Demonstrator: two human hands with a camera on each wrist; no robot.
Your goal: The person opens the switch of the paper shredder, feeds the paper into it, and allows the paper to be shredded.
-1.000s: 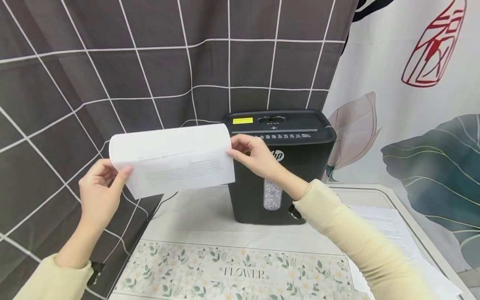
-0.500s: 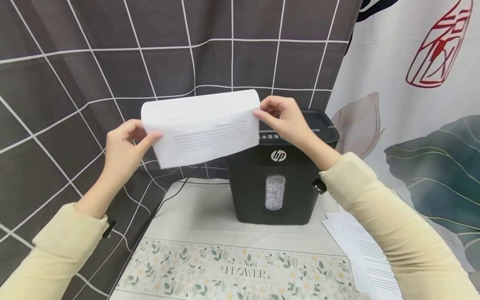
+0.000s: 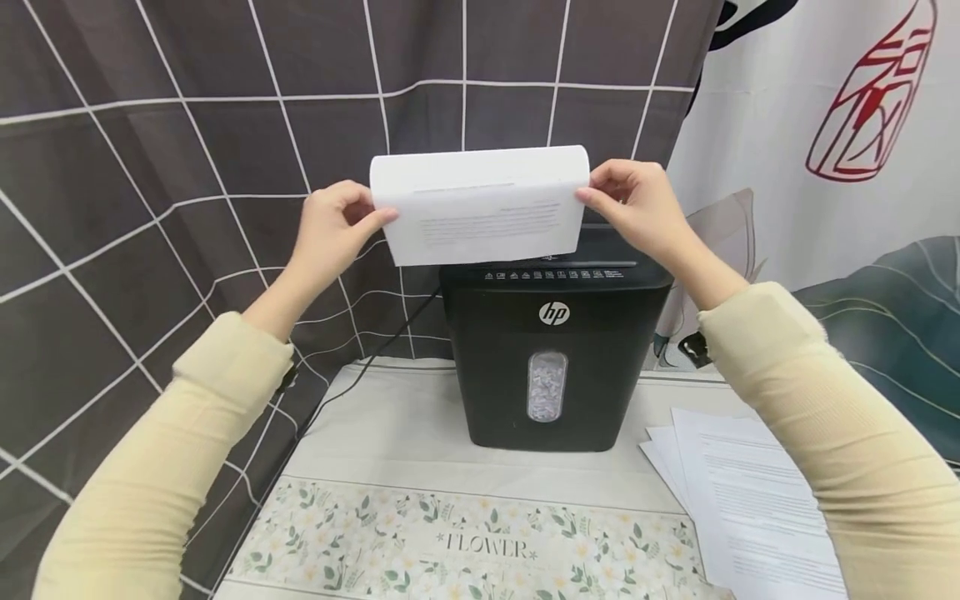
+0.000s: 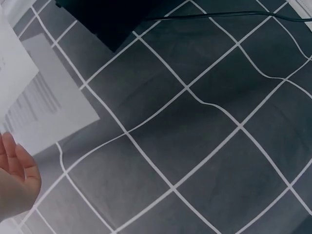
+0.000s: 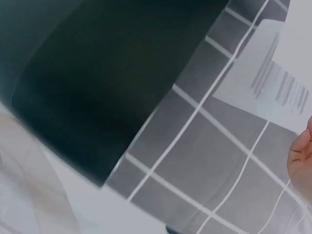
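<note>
Paper (image 3: 483,204), white, printed and curled, stretches crosswise, pinched by my left hand (image 3: 333,225) and right hand (image 3: 637,208); the black boxy shredder (image 3: 555,337) sits nearer the right.

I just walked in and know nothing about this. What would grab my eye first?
Probably the white printed paper, its top curled over, pinched between the left hand and the right hand. Behind and below it stands a black HP machine, with paper scraps showing through its front window. Loose printed sheets lie at the lower right of the head view.
</note>
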